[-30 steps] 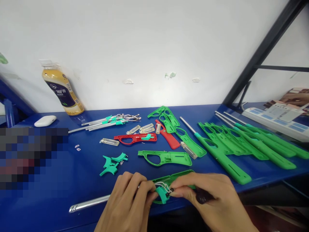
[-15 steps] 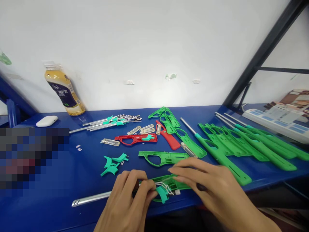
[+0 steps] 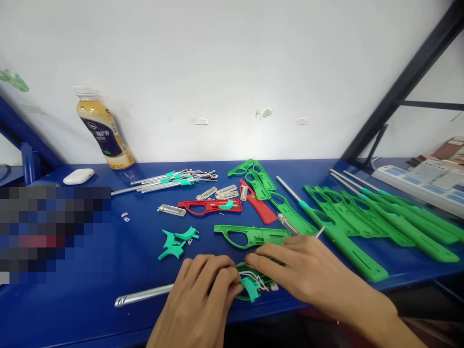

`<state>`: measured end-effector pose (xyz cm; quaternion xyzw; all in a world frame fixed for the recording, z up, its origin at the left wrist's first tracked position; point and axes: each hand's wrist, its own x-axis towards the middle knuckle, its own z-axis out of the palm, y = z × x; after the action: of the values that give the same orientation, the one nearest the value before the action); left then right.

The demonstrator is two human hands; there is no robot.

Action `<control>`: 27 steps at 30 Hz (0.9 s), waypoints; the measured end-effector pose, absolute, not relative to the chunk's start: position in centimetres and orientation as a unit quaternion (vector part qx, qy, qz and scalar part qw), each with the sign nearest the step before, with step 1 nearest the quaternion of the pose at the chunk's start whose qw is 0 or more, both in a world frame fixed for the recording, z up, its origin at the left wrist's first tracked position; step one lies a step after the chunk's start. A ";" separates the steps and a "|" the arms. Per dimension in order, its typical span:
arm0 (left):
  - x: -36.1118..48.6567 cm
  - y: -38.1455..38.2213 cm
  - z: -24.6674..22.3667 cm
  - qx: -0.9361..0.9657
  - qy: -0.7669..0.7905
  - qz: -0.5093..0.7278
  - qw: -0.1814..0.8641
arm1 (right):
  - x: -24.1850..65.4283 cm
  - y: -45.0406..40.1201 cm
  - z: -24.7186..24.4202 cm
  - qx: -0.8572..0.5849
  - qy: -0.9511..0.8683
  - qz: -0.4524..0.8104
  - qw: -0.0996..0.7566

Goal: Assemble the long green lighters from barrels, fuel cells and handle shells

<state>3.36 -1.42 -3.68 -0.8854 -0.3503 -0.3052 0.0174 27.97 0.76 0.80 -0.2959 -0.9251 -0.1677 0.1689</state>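
Note:
My left hand (image 3: 206, 295) is closed around the front of a lighter half-shell (image 3: 242, 296), green and low over the table's near edge. A metal tube (image 3: 143, 294) sticks out to the left of this hand. Beside its fingertips sit a teal trigger (image 3: 251, 288) and white wires (image 3: 255, 276) in the shell. My right hand (image 3: 297, 268) bends over the shell's rear part, fingertips on or near it. A thin pale rod (image 3: 320, 232) juts out behind this hand; its other end is hidden. Just beyond lies another green half-shell (image 3: 259, 237).
Loose teal triggers (image 3: 171, 252) lie left. Behind are metal tubes with wires (image 3: 159, 184), clear fuel tanks (image 3: 226, 192) and a red half-shell (image 3: 194, 208). Several green lighters (image 3: 340, 241) and shells lie right. A bottle (image 3: 107, 135) and white case (image 3: 79, 176) stand at back left.
My right hand has turned and moved closer over the shell's rear, and the thin rod now shows behind it. My left hand keeps its hold. The whole view has shifted slightly.

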 end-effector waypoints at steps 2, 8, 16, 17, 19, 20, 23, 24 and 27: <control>3.3 -1.5 -3.7 -0.888 -0.346 -0.301 0.021 | 27.8 0.9 0.9 -0.307 -0.925 -0.163 0.153; 3.3 -1.4 -3.7 -0.885 -0.351 -0.304 0.027 | 28.4 0.4 0.8 -0.361 -0.901 -0.118 0.210; 3.3 -1.3 -3.8 -0.887 -0.347 -0.303 0.032 | 30.1 -3.0 -0.7 -0.423 -0.868 0.027 0.258; 3.3 -1.2 -3.8 -0.888 -0.345 -0.301 0.034 | 30.1 -3.0 -1.0 -0.421 -0.868 0.032 0.261; 3.1 -1.1 -3.9 -0.894 -0.336 -0.293 0.032 | 30.0 -2.9 -1.4 -0.420 -0.865 0.034 0.272; 3.0 -1.1 -3.9 -0.897 -0.331 -0.291 0.030 | 30.0 -2.9 -1.5 -0.420 -0.864 0.033 0.275; 2.6 -1.1 -3.9 -0.896 -0.333 -0.292 0.025 | 29.7 -2.7 -1.5 -0.422 -0.859 0.036 0.286; 2.5 -1.2 -3.9 -0.896 -0.334 -0.292 0.025 | 29.7 -2.7 -1.4 -0.422 -0.858 0.038 0.291; 2.2 -1.3 -4.0 -0.899 -0.333 -0.283 0.027 | 29.5 -2.8 -1.3 -0.421 -0.854 0.039 0.304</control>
<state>2.24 -1.32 -3.95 -0.8992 -0.3325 -0.2830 0.0268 29.53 -2.83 -1.35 -0.4209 -0.8539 0.0385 0.3037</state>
